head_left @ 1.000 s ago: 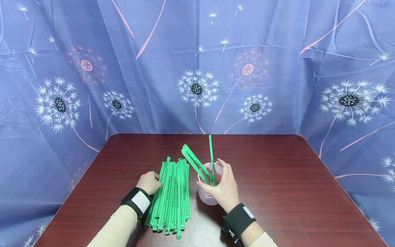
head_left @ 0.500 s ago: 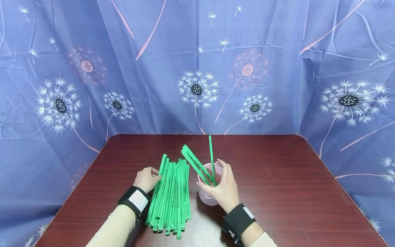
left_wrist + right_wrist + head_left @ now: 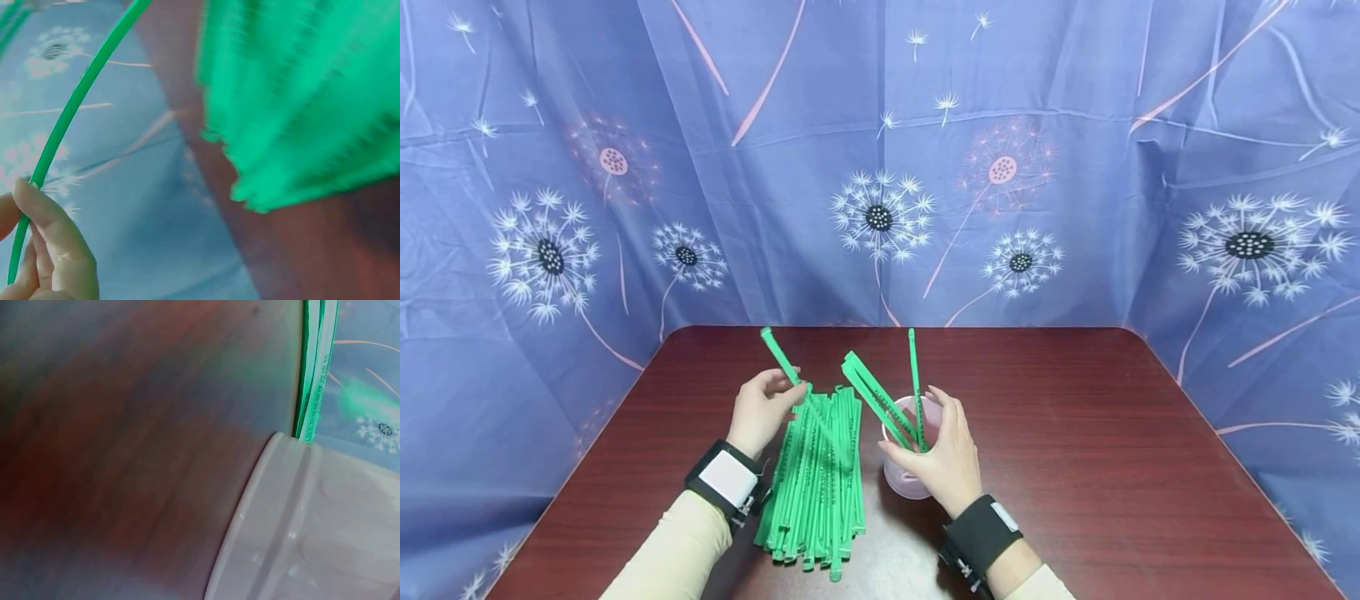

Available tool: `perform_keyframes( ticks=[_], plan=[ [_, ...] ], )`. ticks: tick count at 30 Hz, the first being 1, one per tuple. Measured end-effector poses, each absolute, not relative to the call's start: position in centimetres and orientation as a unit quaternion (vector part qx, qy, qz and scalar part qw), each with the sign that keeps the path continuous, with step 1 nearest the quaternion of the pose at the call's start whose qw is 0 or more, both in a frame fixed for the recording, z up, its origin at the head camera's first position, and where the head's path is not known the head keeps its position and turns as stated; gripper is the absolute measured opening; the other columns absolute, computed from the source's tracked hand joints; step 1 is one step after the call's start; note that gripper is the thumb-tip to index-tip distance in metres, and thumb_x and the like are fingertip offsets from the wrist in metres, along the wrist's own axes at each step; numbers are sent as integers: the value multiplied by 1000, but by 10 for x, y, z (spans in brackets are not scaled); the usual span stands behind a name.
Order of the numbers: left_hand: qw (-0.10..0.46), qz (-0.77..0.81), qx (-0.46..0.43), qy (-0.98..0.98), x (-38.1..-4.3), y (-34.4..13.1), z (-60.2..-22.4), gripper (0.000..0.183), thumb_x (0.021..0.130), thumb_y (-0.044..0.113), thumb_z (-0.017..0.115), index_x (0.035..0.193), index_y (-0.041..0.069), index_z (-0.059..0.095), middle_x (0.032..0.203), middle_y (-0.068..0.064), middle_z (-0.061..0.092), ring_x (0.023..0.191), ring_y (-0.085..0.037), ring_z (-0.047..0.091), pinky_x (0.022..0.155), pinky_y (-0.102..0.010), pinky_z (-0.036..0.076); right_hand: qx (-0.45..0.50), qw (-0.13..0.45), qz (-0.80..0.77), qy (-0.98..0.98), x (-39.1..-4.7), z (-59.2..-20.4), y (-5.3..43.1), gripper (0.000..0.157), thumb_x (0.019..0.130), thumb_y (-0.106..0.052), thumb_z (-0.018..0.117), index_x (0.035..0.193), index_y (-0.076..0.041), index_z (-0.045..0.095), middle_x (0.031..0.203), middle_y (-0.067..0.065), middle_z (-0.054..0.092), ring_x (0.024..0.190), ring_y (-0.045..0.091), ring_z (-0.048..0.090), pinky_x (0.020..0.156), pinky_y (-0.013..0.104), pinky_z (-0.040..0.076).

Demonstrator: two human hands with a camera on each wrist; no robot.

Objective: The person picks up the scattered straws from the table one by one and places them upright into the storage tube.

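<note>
My left hand (image 3: 758, 414) pinches one green paper-wrapped straw (image 3: 781, 355) between thumb and fingertips, raised and slanted above the far end of a pile of similar straws (image 3: 816, 492). In the left wrist view the pinched straw (image 3: 69, 106) runs up from the fingertips. My right hand (image 3: 951, 467) grips a translucent pale pink plastic cup (image 3: 904, 483), thumb and fingers spread around its rim. Several green straws stand in the cup: a group of straws (image 3: 872, 392) leans left, and another straw (image 3: 914, 367) is nearly upright. The right wrist view shows the cup's side (image 3: 337, 531) but no fingers.
The dark red-brown table (image 3: 1112, 467) reaches back to a blue curtain (image 3: 790, 217) with dandelion prints, which also hangs at both sides. The straw pile lies just left of the cup. Black bands (image 3: 981, 533) circle both wrists.
My left hand has drawn one straw from the pile's left side and lifted it up and away from me. The right hand and the cup have stayed in place.
</note>
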State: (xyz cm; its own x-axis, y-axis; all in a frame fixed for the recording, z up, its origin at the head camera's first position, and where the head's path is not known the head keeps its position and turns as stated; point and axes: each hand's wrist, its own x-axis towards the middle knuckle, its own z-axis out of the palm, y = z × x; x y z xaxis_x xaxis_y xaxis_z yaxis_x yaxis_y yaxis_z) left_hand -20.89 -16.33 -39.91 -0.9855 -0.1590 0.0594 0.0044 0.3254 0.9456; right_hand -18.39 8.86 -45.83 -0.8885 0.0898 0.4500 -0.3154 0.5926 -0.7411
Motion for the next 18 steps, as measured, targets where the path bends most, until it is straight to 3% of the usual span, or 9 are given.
perform_keyframes(
  ticks=[8, 12, 18],
  plan=[
    [112, -687, 29, -717, -204, -152, -373, 20, 95, 14, 67, 110, 0, 68, 87, 13, 72, 72, -8, 68, 65, -27, 59, 63, 224, 447, -864, -184, -458, 89, 94, 62, -51, 90, 139, -16, 47, 131, 2, 59, 113, 25, 61, 81, 51, 54],
    [149, -689, 20, -709, -200, -148, -366, 22, 98, 21, 64, 107, 2, 70, 79, 14, 73, 66, -7, 68, 63, -27, 59, 65, 225, 446, -864, -184, -458, 89, 94, 63, -50, 89, 139, -16, 47, 131, 3, 59, 113, 25, 61, 80, 51, 54],
    [201, -705, -12, -680, -198, -141, -362, 18, 96, 21, 66, 100, 4, 71, 83, 7, 76, 65, -9, 68, 61, -31, 59, 65, 221, 449, -863, -184, -457, 88, 92, 64, -46, 90, 139, -16, 46, 132, 2, 59, 115, 25, 61, 81, 51, 54]
  ],
)
